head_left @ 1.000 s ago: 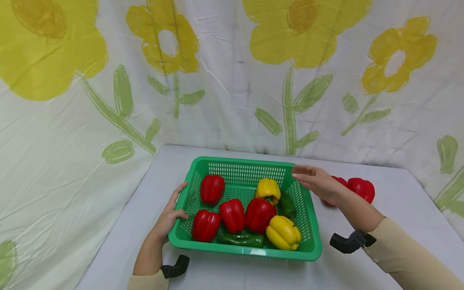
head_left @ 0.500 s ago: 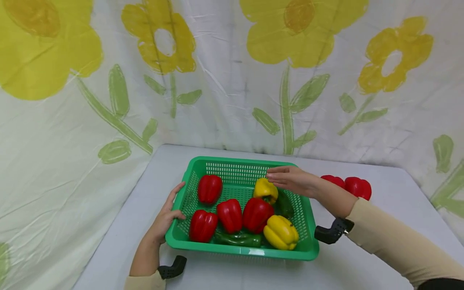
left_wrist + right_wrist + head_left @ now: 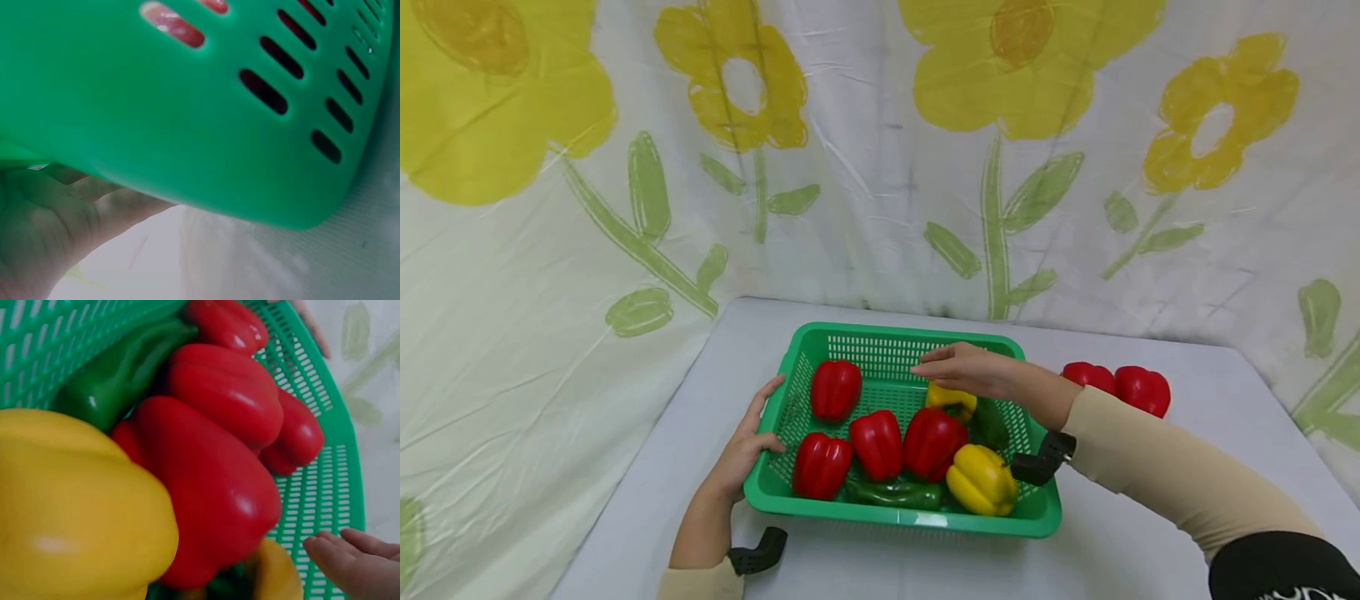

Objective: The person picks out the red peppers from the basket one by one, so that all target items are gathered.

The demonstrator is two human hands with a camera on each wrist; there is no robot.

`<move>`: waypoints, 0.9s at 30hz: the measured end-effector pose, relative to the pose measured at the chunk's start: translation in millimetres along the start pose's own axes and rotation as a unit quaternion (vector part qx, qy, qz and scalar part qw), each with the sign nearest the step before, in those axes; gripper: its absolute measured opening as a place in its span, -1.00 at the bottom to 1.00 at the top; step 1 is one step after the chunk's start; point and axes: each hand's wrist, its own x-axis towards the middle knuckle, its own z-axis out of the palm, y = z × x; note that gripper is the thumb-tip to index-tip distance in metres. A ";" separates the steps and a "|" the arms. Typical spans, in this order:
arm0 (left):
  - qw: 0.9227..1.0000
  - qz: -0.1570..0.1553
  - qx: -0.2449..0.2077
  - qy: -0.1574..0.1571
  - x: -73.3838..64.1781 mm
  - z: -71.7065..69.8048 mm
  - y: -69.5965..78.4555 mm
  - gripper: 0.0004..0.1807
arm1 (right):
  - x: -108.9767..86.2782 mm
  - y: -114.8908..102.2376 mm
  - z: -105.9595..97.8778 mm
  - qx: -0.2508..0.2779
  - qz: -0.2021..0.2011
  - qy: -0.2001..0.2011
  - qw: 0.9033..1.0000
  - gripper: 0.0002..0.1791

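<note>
Your left grip (image 3: 747, 452) is closed on the left side of the green basket (image 3: 902, 517): the thumb hooks over the rim, and the other fingers lie against the outside of the wall. The left wrist view shows that hand close against the wall, its fingertips hidden behind the plastic.

Your right grip (image 3: 966, 368) is spread flat with the fingers straight, and it has hold of nothing. It hangs over the far right part of the basket, fingers pointing left, and partly covers the far yellow pepper (image 3: 952, 404). You cannot tell from these views whether it touches that pepper. The right green pepper (image 3: 991, 425) lies just beside the yellow one, below your right wrist.

Four red peppers lie in the basket, all to the left of or nearer than your right grip: one at the far left (image 3: 836, 390), one at the near left (image 3: 822, 465), and two side by side in the middle (image 3: 876, 446). The near yellow pepper (image 3: 982, 481) sits in the near right corner, and the front green pepper (image 3: 895, 494) lies along the near wall.

Two more red peppers (image 3: 1142, 390) rest together on the table (image 3: 1120, 521), right of the basket, behind your right forearm. A flowered cloth (image 3: 865, 208) hangs beyond the table.
</note>
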 end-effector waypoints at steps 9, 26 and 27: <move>1.000 -0.003 -0.001 0.001 1.6 -0.5 0.1 -0.03 | 35.7 -4.4 17.1 0.001 0.029 -0.017 0.999 -0.21; 1.000 -0.003 -0.011 -0.006 -0.5 1.5 1.8 -0.02 | 71.3 -10.3 58.6 0.017 0.083 -0.005 0.996 -0.13; 1.000 -0.002 -0.012 -0.007 -0.8 1.5 2.0 -0.03 | 72.8 -9.9 60.0 0.019 0.085 -0.004 0.996 -0.13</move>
